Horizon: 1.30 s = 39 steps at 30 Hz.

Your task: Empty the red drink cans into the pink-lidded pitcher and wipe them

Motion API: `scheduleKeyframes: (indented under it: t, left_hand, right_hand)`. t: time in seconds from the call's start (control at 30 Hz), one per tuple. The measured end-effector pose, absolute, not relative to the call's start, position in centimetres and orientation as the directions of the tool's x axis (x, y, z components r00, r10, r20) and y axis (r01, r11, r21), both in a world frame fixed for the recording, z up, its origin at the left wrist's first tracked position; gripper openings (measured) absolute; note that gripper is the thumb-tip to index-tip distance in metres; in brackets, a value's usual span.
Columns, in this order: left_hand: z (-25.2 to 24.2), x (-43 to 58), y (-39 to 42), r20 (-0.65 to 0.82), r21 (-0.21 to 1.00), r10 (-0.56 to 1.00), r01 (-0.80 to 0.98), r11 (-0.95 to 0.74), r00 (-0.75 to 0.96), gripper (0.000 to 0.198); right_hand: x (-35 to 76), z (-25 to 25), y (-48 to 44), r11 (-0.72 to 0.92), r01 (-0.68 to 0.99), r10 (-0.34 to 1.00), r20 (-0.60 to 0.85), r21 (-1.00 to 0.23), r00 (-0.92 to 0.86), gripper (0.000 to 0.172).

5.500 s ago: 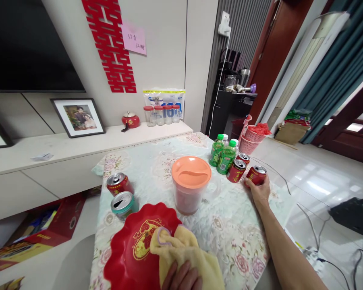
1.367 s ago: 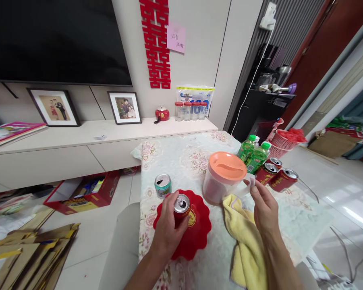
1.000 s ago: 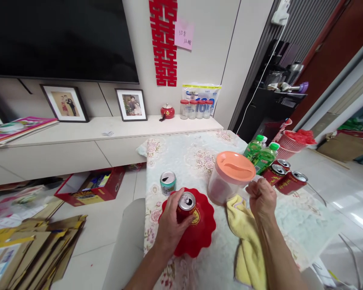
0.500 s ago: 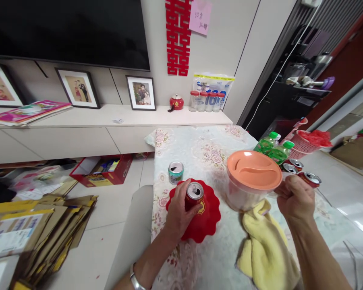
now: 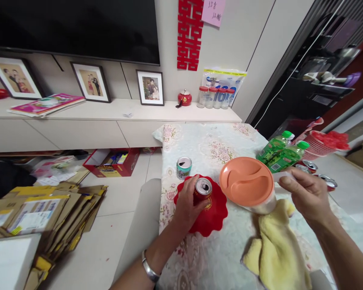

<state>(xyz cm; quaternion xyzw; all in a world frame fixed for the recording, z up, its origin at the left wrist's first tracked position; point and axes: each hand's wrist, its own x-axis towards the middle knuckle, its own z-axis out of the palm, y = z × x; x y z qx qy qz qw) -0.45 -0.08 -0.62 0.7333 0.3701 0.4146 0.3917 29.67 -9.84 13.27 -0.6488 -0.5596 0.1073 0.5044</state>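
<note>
Fingers (image 5: 191, 190) of the left hand (image 5: 185, 205) are wrapped around a red can (image 5: 203, 190), which is held upright on a red plate (image 5: 214, 219). The thumb is pressed on the near side of the can. The left forearm is stretched from the lower edge up to the plate, and a silver bracelet (image 5: 149, 270) is worn on the wrist.

The fingers (image 5: 291, 183) of the right hand (image 5: 308, 195) are closed on the pale handle of a pitcher (image 5: 246, 182). The pitcher is tilted to the left, so that its round orange lid is turned toward the camera and comes just beside the can. Whether the 2 touch cannot be told.

The can is of metal and its top is opened, with a dark hole. The plate is of glossy plastic with a wavy rim and a gold pattern, mostly covered by the hand and the can. Only a small part of the clear plastic body of the pitcher is seen under the lid, and its content cannot be made out.

A soft yellow cloth (image 5: 278, 247) is lying crumpled below the pitcher, on a table (image 5: 217, 143) covered with a flowered fabric. 1 teal can (image 5: 184, 167), also opened, is standing just behind the plate. 2 green bottles (image 5: 278, 151) and 2 red cans (image 5: 328, 182) are partly hidden behind the right hand. The right forearm is cut off at the lower right corner.
</note>
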Motion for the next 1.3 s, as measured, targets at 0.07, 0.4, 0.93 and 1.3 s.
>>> scheduleKeyframes:
  t: [0.07, 0.4, 0.93, 1.3]
  left_hand:
    - [-0.5, -0.4, -0.1, 0.302, 0.892, 0.874, 0.21, -0.4, 0.382, 0.078]
    - [-0.4, -0.3, -0.2, 0.268, 0.91, 0.885, 0.201, -0.362, 0.38, 0.079]
    - [-0.7, -0.3, -0.3, 0.303, 0.891, 0.874, 0.213, -0.401, 0.379, 0.078]
    - [-1.0, -0.3, -0.4, 0.28, 0.901, 0.879, 0.211, -0.38, 0.385, 0.08]
  right_hand:
    - [29.1, 13.8, -9.8, 0.151, 0.653, 0.85, 0.435, -0.742, 0.298, 0.064]
    - [27.2, 15.4, -9.3, 0.217, 0.777, 0.869, 0.48, -0.59, 0.121, 0.055]
    - [26.7, 15.9, -8.5, 0.247, 0.829, 0.873, 0.487, -0.501, 0.034, 0.051]
    - [25.9, 17.0, -7.7, 0.303, 0.861, 0.863, 0.5, -0.409, -0.067, 0.054]
